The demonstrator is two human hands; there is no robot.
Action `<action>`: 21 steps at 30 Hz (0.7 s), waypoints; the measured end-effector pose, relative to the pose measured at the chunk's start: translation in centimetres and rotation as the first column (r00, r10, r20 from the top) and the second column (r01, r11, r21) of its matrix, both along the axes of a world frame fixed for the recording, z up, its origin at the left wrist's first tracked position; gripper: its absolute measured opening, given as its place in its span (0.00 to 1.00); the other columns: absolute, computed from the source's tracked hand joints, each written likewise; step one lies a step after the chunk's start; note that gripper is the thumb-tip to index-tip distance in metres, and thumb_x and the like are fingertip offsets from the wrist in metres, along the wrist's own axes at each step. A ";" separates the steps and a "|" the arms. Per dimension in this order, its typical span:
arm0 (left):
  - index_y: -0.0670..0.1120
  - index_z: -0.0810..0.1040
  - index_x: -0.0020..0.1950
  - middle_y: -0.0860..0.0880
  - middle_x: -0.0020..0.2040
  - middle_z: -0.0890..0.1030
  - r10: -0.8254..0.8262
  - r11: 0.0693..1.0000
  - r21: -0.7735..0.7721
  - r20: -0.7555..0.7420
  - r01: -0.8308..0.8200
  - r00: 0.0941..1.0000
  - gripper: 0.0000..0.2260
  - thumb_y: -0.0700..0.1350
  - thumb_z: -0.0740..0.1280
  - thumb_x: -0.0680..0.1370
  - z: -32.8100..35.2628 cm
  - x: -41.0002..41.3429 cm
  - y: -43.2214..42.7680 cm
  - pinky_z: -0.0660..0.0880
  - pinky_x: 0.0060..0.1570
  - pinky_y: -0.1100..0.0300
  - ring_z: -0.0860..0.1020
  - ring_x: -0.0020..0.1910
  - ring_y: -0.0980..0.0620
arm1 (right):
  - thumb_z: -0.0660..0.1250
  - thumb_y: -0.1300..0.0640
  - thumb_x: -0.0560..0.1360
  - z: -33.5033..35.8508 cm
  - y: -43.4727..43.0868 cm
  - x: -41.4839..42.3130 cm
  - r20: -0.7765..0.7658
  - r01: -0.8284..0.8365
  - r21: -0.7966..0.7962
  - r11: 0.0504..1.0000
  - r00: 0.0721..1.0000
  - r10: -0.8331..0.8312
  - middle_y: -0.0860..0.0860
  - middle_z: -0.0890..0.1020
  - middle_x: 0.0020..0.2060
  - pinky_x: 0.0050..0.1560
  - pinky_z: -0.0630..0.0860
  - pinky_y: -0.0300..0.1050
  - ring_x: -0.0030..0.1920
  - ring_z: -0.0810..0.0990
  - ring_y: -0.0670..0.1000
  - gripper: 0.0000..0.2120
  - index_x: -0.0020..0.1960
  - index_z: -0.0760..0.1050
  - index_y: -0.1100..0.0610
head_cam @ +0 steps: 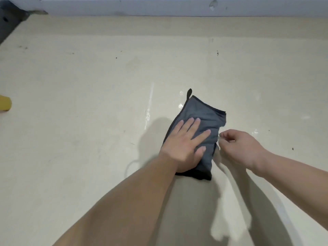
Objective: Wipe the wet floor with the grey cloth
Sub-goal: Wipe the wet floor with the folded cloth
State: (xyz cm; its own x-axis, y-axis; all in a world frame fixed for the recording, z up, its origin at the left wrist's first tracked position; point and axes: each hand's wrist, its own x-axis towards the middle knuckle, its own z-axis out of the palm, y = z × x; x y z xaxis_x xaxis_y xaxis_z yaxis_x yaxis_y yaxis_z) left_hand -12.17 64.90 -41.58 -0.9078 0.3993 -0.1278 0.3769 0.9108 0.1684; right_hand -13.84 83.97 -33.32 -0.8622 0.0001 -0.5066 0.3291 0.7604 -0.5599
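Stretching around me, the cream floor (79,86) meets a pale wall (159,6) ahead. A dark object (8,20) in the far left corner and a yellow thing (4,104) at the left edge lie well apart from the grey cloth (205,118). Folded before me, its long axis runs toward the wall, loop (190,92) pointing there. My left hand (182,144) presses it, fingers straight. My right hand (241,148) curls at its right edge; whether it pinches, I cannot tell. Wet streaks (148,112) glint just left.

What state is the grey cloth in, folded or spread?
Folded: the grey cloth lies as a narrow pad, doubled edges showing at its far end, under the flat left hand.
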 end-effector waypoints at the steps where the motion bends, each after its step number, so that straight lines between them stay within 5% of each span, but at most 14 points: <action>1: 0.59 0.51 0.83 0.45 0.85 0.44 0.086 0.996 -0.009 0.014 -0.086 0.996 0.27 0.59 0.46 0.83 0.0 0.2 -1.8 0.40 0.80 0.46 0.40 0.83 0.47 | 0.64 0.53 0.81 -0.3 -1.3 -0.4 0.008 -0.054 0.029 0.998 0.999 0.054 0.49 0.83 0.55 0.57 0.75 0.44 0.56 0.81 0.54 0.15 0.65 0.78 0.53; 4: 0.57 0.52 0.84 0.44 0.84 0.44 0.340 0.940 0.015 -0.005 -0.340 0.941 0.27 0.59 0.46 0.84 -0.6 2.5 -5.6 0.41 0.80 0.44 0.41 0.83 0.46 | 0.62 0.52 0.80 -1.4 -4.8 -1.0 -0.021 -0.300 0.207 0.931 0.950 0.311 0.50 0.77 0.63 0.61 0.73 0.48 0.64 0.76 0.55 0.17 0.67 0.75 0.52; 6: 0.53 0.58 0.83 0.39 0.84 0.52 0.461 0.887 0.068 -0.049 -0.457 0.886 0.26 0.57 0.50 0.84 -1.1 5.4 -6.1 0.47 0.79 0.41 0.48 0.83 0.41 | 0.60 0.51 0.78 -1.9 -6.7 -0.9 -0.042 -0.402 0.292 0.868 0.901 0.431 0.48 0.75 0.56 0.56 0.76 0.50 0.61 0.75 0.55 0.12 0.58 0.77 0.49; 9: 0.51 0.55 0.84 0.38 0.83 0.50 0.516 0.856 0.027 0.002 -0.516 0.856 0.28 0.57 0.48 0.84 -1.1 9.8 -4.4 0.45 0.79 0.39 0.46 0.83 0.38 | 0.59 0.52 0.75 -2.0 -8.5 -0.8 -0.028 -0.408 0.364 0.837 0.894 0.448 0.47 0.74 0.51 0.45 0.71 0.45 0.52 0.75 0.53 0.12 0.51 0.80 0.47; 14: 0.50 0.57 0.83 0.40 0.84 0.51 0.350 0.936 0.020 0.051 -0.352 0.935 0.30 0.59 0.52 0.82 -0.2 11.6 -3.8 0.48 0.78 0.38 0.45 0.83 0.38 | 0.58 0.53 0.68 -1.6 -8.1 -0.6 0.042 -0.428 0.366 0.827 0.895 0.444 0.44 0.71 0.50 0.38 0.68 0.42 0.48 0.75 0.51 0.12 0.46 0.78 0.47; 18: 0.54 0.63 0.81 0.43 0.83 0.57 0.027 0.997 0.073 -0.055 -0.023 0.998 0.28 0.59 0.58 0.81 -0.5 5.5 -7.6 0.50 0.80 0.41 0.51 0.83 0.41 | 0.58 0.49 0.65 -0.7 -7.4 -0.9 0.137 -0.463 0.251 0.850 0.886 0.442 0.43 0.69 0.54 0.50 0.77 0.47 0.51 0.79 0.50 0.18 0.52 0.78 0.44; 21: 0.58 0.53 0.83 0.46 0.85 0.47 0.091 0.996 -0.003 0.019 -0.091 0.996 0.28 0.60 0.50 0.82 -0.5 1.7 -7.8 0.43 0.80 0.44 0.42 0.83 0.45 | 0.61 0.55 0.67 -0.7 -6.6 -1.2 0.142 -0.429 0.131 0.894 0.900 0.411 0.45 0.70 0.50 0.51 0.75 0.49 0.49 0.77 0.51 0.10 0.47 0.74 0.53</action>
State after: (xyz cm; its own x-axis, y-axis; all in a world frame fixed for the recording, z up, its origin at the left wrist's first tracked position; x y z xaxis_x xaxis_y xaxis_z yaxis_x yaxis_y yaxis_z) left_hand -10.48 57.06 -42.10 -0.9377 0.3150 -0.1464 0.2892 0.9415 0.1731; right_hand -15.08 77.33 -34.03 -0.7392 -0.2637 -0.6197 0.0113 0.9151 -0.4030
